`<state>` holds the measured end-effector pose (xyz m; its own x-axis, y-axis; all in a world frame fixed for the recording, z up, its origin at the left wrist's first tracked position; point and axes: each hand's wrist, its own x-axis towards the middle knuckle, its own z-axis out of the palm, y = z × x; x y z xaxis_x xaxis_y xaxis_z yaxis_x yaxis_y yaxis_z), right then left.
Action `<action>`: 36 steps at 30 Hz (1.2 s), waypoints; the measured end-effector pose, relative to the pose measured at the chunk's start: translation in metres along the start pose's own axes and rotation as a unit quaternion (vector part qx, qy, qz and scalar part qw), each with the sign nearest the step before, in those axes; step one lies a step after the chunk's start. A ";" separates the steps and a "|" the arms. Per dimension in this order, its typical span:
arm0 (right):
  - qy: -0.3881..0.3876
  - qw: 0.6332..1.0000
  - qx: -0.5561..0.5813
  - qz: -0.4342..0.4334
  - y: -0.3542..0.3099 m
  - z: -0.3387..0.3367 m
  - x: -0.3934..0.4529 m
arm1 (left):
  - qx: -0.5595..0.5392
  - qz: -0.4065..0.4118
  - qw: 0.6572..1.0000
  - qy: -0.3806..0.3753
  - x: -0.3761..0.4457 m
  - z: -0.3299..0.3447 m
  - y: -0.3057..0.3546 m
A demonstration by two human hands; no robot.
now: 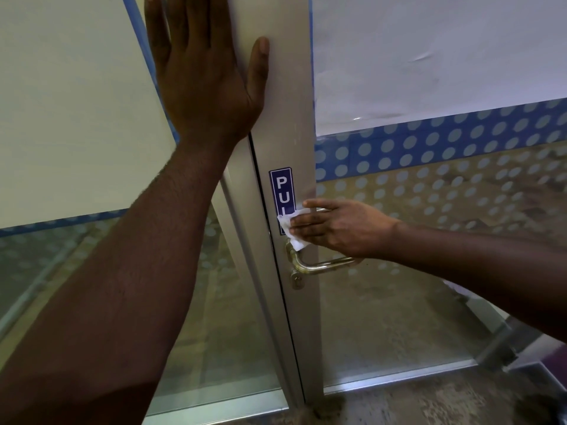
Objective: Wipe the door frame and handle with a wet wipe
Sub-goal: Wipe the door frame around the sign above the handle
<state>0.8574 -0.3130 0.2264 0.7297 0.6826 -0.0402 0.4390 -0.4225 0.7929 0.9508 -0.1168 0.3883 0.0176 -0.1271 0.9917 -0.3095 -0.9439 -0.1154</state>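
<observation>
A grey aluminium door frame (287, 124) runs down the middle of the view. A blue PULL sticker (280, 185) is stuck on it. Below the sticker a metal lever handle (319, 265) points right, with a keyhole (296, 281) under it. My right hand (340, 227) presses a white wet wipe (290, 228) flat against the frame, over the sticker's lower end and just above the handle. My left hand (202, 75) lies flat and open on the frame higher up, fingers pointing up, thumb on the frame's face.
Glass panels flank the frame, with white film above, a blue dotted band (429, 145) and clear glass lower down. A bottom rail (399, 377) and speckled floor (429, 403) lie below. A dark object shows at the bottom right corner.
</observation>
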 end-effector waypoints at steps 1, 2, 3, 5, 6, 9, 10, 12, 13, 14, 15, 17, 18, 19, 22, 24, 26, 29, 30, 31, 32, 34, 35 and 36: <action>0.008 1.000 0.000 -0.012 0.002 0.000 0.001 | 0.000 0.000 1.000 0.002 0.000 0.000 0.000; 0.027 0.999 0.004 -0.024 0.004 -0.001 0.002 | 0.001 0.000 1.000 0.004 0.000 0.000 0.000; 0.052 0.998 0.008 -0.034 0.007 -0.003 0.002 | 0.002 0.002 1.000 0.005 0.000 0.000 0.000; 0.096 0.994 0.012 -0.049 0.010 -0.004 0.004 | 0.003 0.005 1.000 0.005 0.000 -0.001 0.000; 0.111 0.992 0.019 -0.055 0.012 -0.005 0.005 | 0.004 0.006 1.000 0.005 0.001 -0.001 0.000; 0.131 0.989 0.036 -0.062 0.013 -0.006 0.006 | -0.002 0.004 1.000 0.003 0.000 0.000 0.000; 0.133 0.989 0.040 -0.059 0.014 -0.007 0.004 | -0.009 0.001 1.000 0.003 -0.001 0.001 0.000; 0.132 0.989 0.045 -0.039 0.013 -0.010 0.001 | -0.022 -0.002 1.000 0.018 -0.001 0.002 0.000; 0.131 0.990 0.050 -0.021 0.011 -0.013 -0.001 | -0.025 -0.001 0.999 0.028 -0.001 0.002 0.000; 0.134 0.989 0.067 0.004 0.009 -0.015 -0.003 | -0.023 0.002 0.999 0.035 -0.001 0.003 0.000; 0.142 0.984 0.100 0.036 0.007 -0.017 -0.005 | -0.018 0.005 0.999 0.039 -0.001 0.004 -0.001; 0.170 0.958 0.196 0.120 0.000 -0.023 -0.010 | -0.015 0.006 0.999 0.046 -0.001 0.006 -0.001; 0.182 0.935 0.253 0.170 -0.003 -0.026 -0.012 | -0.016 0.006 0.998 0.053 0.000 0.006 0.000; 0.186 0.901 0.320 0.226 -0.007 -0.030 -0.014 | -0.017 0.006 0.998 0.061 0.000 0.007 0.000; 0.188 0.712 0.536 0.413 -0.022 -0.044 -0.019 | -0.029 0.014 0.997 0.072 0.002 0.004 -0.002; 0.204 0.560 0.647 0.476 -0.031 -0.052 -0.021 | -0.044 0.018 0.998 0.049 0.002 0.000 -0.002; 0.220 0.428 0.733 0.480 -0.038 -0.057 -0.026 | -0.069 0.021 0.997 0.017 0.004 -0.006 -0.003; 0.238 0.256 0.830 0.434 -0.049 -0.068 -0.033 | -0.142 0.050 0.989 -0.005 -0.001 -0.021 -0.007; 0.243 0.206 0.852 0.415 -0.052 -0.071 -0.034 | -0.170 0.066 0.983 -0.010 -0.010 -0.029 -0.007; 0.244 0.165 0.867 0.402 -0.055 -0.074 -0.036 | -0.197 0.074 0.977 -0.018 -0.023 -0.038 -0.005; 0.242 0.137 0.875 0.396 -0.058 -0.075 -0.037 | -0.230 0.067 0.970 -0.037 -0.041 -0.049 0.000; 0.236 0.109 0.882 0.393 -0.065 -0.077 -0.039 | -0.315 0.001 0.942 -0.114 -0.084 -0.077 0.016; 0.233 0.104 0.883 0.394 -0.069 -0.077 -0.040 | -0.358 -0.053 0.917 -0.166 -0.106 -0.091 0.025; 0.232 0.102 0.882 0.397 -0.073 -0.077 -0.040 | -0.395 -0.119 0.883 -0.223 -0.125 -0.104 0.034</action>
<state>0.7557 -0.2629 0.2167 0.9788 -0.2025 -0.0312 0.0481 0.3750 -0.9258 0.8390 -0.1008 0.2663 0.4896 -0.2279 0.8416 -0.8101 -0.4760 0.3423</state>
